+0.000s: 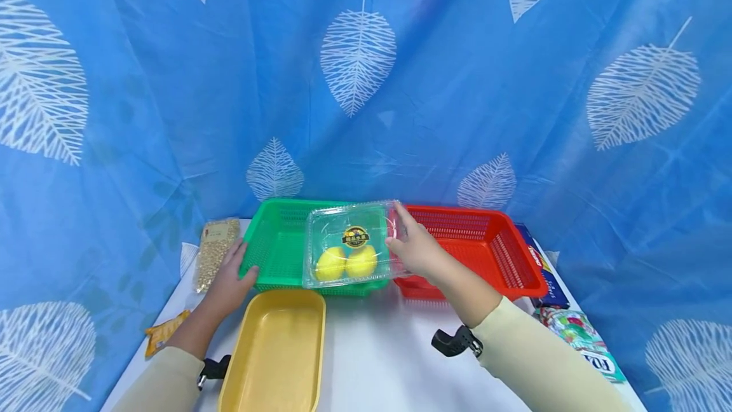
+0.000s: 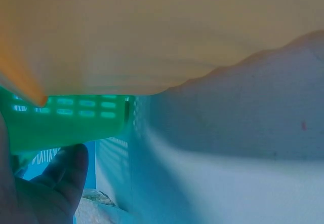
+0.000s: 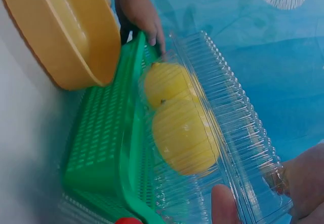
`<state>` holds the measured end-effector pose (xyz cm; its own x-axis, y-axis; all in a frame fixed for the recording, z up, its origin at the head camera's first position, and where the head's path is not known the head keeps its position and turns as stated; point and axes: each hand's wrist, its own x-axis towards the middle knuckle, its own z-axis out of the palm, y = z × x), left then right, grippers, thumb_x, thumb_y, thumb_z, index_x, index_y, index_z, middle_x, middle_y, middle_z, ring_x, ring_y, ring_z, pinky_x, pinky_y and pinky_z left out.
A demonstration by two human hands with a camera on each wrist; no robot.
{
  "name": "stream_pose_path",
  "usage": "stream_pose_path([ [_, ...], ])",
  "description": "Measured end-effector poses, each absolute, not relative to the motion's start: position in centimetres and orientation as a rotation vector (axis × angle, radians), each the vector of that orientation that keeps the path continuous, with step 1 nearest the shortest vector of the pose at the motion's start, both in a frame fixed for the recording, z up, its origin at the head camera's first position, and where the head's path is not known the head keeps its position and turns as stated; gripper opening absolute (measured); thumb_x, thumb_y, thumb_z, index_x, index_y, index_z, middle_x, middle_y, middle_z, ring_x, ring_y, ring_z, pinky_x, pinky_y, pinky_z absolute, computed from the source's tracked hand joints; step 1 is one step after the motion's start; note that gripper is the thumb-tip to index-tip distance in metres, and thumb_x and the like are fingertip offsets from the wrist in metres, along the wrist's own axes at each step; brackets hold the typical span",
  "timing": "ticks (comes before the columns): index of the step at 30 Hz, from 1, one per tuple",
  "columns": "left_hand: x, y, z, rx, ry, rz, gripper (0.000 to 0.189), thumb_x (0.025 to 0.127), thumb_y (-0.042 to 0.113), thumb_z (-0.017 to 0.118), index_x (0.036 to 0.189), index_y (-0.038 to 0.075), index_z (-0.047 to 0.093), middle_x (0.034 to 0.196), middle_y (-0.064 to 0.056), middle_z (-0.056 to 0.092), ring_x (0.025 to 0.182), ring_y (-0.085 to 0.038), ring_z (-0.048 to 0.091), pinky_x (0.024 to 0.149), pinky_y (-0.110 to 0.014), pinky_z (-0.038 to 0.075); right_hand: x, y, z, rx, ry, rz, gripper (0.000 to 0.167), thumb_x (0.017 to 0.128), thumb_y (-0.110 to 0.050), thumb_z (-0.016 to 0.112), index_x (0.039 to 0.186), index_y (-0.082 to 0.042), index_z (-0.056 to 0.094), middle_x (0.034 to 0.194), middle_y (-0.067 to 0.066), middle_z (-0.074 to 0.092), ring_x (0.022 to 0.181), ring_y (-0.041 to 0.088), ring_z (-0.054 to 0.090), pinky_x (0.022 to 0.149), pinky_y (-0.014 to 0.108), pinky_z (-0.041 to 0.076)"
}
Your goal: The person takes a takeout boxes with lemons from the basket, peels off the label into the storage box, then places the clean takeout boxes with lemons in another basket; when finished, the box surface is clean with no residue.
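My right hand [image 1: 419, 245] grips the right edge of a clear plastic fruit box [image 1: 328, 224], its thumb on the near face. Inside lie two yellow fruits [image 1: 361, 262], side by side at the box's lower edge; a dark round label [image 1: 356, 236] marks the lid. The box is tilted over the right part of the green basket [image 1: 280, 259]. At that basket's left front corner, my left hand [image 1: 230, 278] holds the rim, thumb and fingers spread. Close up, the right wrist view shows the box's ribbed side and the fruits [image 3: 185, 135] through the plastic.
A red basket [image 1: 471, 259] stands right of the green one. In front is a yellow tray [image 1: 280, 351]. Left lie a bag of beans [image 1: 216, 250] and an orange packet [image 1: 164, 332]; right, a dark blue box [image 1: 550, 285] and a colourful packet [image 1: 583, 339]. A blue curtain [image 1: 423, 145] hangs behind.
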<state>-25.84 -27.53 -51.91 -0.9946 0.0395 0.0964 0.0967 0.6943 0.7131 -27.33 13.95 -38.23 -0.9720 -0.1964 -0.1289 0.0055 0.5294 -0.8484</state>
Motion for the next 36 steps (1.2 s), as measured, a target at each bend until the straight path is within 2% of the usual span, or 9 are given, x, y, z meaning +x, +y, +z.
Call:
stream_pose_path([
  [3, -25.8, -27.5, -51.8, -0.102, -2.822, -1.193, 0.074, 0.109, 0.028, 0.049, 0.167, 0.0, 0.012, 0.175, -0.021, 0.005, 0.156, -0.055, 0.012, 0.117, -0.078, 0.021, -26.4, 14.8, -37.8, -0.179, 2.551, -1.424, 0.091, 0.103, -0.02, 0.068, 0.163, -0.055, 0.009, 0.173, 0.005, 0.026, 0.071, 0.023, 0.055, 0.055, 0.032, 0.055],
  [8, -25.7, -27.2, -51.6, -0.101, -2.846, -1.197, 0.075, 0.109, 0.029, 0.048, 0.167, 0.0, 0.011, 0.175, -0.022, 0.003, 0.157, -0.054, 0.01, 0.117, -0.078, 0.02, -24.3, 16.5, -37.7, -0.16, 2.556, -1.371, 0.09, 0.103, -0.022, 0.068, 0.16, -0.06, 0.01, 0.173, 0.0, 0.023, 0.065, 0.028, 0.052, 0.055, 0.035, 0.057],
  [10, -25.9, -27.3, -51.5, -0.114, -2.843, -1.198, 0.074, 0.109, 0.029, 0.048, 0.167, 0.0, 0.011, 0.175, -0.022, 0.003, 0.157, -0.055, 0.01, 0.117, -0.079, 0.02, -23.3, 17.2, -37.7, -0.15, 2.569, -1.355, 0.09, 0.103, -0.022, 0.068, 0.161, -0.059, 0.011, 0.172, 0.002, 0.025, 0.073, 0.03, 0.057, 0.059, 0.038, 0.06],
  [15, -26.1, -27.6, -51.1, -0.124, -2.84, -1.19, 0.074, 0.11, 0.031, 0.047, 0.167, 0.001, 0.01, 0.175, -0.021, 0.003, 0.156, -0.055, 0.01, 0.116, -0.08, 0.02, -20.7, 18.2, -38.1, -0.067, 2.436, -1.508, 0.09, 0.1, -0.021, 0.07, 0.161, -0.058, 0.016, 0.146, 0.016, 0.053, 0.104, 0.036, 0.071, 0.071, 0.045, 0.065],
  [17, -26.0, -27.8, -51.0, -0.111, -2.859, -1.185, 0.075, 0.11, 0.032, 0.046, 0.168, 0.003, 0.008, 0.175, -0.02, 0.001, 0.156, -0.056, 0.01, 0.115, -0.08, 0.021, -19.7, 18.4, -38.4, -0.015, 2.372, -1.564, 0.091, 0.099, -0.022, 0.072, 0.16, -0.061, 0.017, 0.135, 0.017, 0.057, 0.092, 0.036, 0.074, 0.067, 0.047, 0.065],
  [23, -25.7, -28.2, -50.4, -0.079, -2.868, -1.201, 0.076, 0.11, 0.034, 0.046, 0.168, 0.005, 0.005, 0.176, -0.018, -0.003, 0.156, -0.056, 0.009, 0.115, -0.08, 0.021, -17.2, 19.0, -39.3, 0.005, 2.389, -1.559, 0.094, 0.096, -0.024, 0.076, 0.161, -0.059, 0.018, 0.16, 0.014, 0.036, 0.09, 0.031, 0.068, 0.061, 0.043, 0.064],
  [27, -25.3, -28.5, -49.9, -0.084, -2.875, -1.212, 0.077, 0.11, 0.033, 0.046, 0.168, 0.004, 0.005, 0.176, -0.019, -0.003, 0.155, -0.057, 0.009, 0.115, -0.08, 0.021, -15.6, 19.4, -40.2, 0.019, 2.38, -1.551, 0.093, 0.096, -0.022, 0.077, 0.16, -0.059, 0.02, 0.171, 0.01, 0.02, 0.111, 0.036, 0.061, 0.059, 0.046, 0.063],
  [31, -25.3, -28.8, -49.4, -0.103, -2.875, -1.21, 0.076, 0.111, 0.034, 0.044, 0.168, 0.004, 0.003, 0.176, -0.019, -0.005, 0.155, -0.058, 0.009, 0.114, -0.081, 0.022, -14.5, 19.8, -41.0, 0.049, 2.381, -1.55, 0.091, 0.096, -0.022, 0.077, 0.158, -0.06, 0.023, 0.172, 0.009, 0.021, 0.122, 0.042, 0.054, 0.059, 0.047, 0.063],
  [36, -25.4, -28.9, -48.6, -0.118, -2.856, -1.238, 0.076, 0.111, 0.034, 0.043, 0.168, 0.003, 0.002, 0.175, -0.021, -0.007, 0.156, -0.058, 0.006, 0.114, -0.081, 0.02, -13.7, 20.4, -42.4, 0.088, 2.385, -1.536, 0.089, 0.096, -0.02, 0.076, 0.156, -0.064, 0.026, 0.172, 0.009, 0.022, 0.122, 0.041, 0.054, 0.058, 0.045, 0.063],
])
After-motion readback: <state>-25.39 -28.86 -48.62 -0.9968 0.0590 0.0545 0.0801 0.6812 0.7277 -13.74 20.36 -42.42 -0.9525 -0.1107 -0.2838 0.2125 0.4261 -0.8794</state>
